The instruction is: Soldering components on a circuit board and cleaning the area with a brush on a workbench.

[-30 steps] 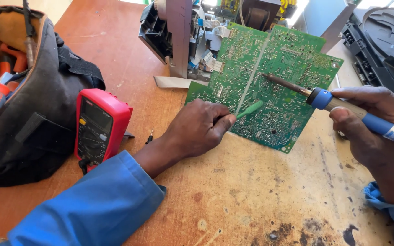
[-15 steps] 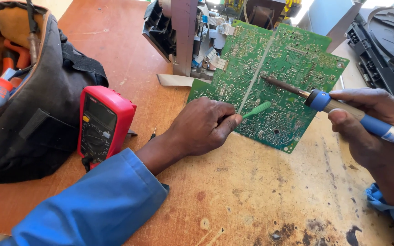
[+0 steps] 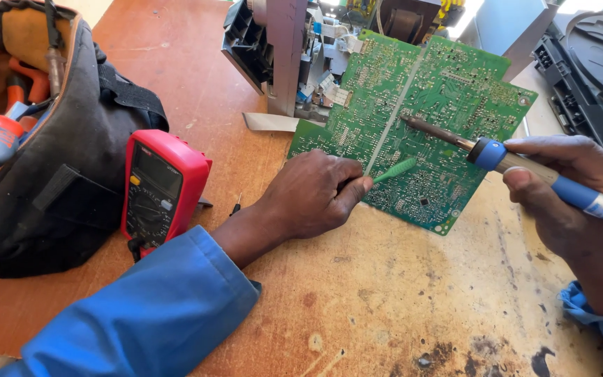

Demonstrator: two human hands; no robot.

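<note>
Gripping the iron (image 3: 525, 167) in my right hand (image 3: 570, 195), I had its blue handle closed in my fingers and its long axis running from lower right to upper left, the dark tip pointing up-left and resting on the board (image 3: 427, 119) near the pale seam. My left hand (image 3: 315, 192) was curled shut on a green pick (image 3: 396, 169), whose thin shaft pointed to the upper right, its end on the board just below the iron's tip. The board lay flat on the worktop (image 3: 399, 300), its far edge against an opened chassis (image 3: 273, 49). To the left of my left hand sat a red meter (image 3: 158, 192), leaning on a dark tool bag (image 3: 50, 160) with orange-handled tools showing in its mouth.
</note>
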